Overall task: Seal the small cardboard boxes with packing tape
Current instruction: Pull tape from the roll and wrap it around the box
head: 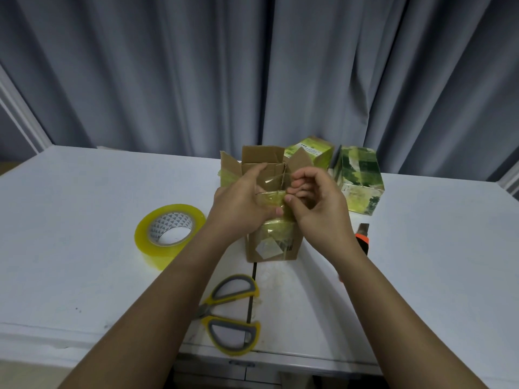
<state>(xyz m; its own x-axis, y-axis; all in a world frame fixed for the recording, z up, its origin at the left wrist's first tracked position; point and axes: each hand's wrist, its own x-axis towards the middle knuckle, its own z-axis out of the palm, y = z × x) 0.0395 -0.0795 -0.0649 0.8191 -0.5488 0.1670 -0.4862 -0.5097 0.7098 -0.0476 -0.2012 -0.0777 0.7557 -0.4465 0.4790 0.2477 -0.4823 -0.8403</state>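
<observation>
Cardboard of plain brown makes the open box (271, 220), which stands upright near the middle of the white table (84, 220), with its flaps up at the far end. The left hand (241, 203) wraps around the left side of the box and holds it firmly. The right hand (317, 203) is just at the right side and pinches a yellowish strip of tape (271, 198) between thumb and fingers. This strip runs left to right across the near top edge of the box, so I judge that the right hand must lead the coming pull or press. The tape roll (168, 234) lies to the left, apart from both hands. Scissors (230, 313) lie nearer to the person, and two green boxes (359, 181) stand far right.
</observation>
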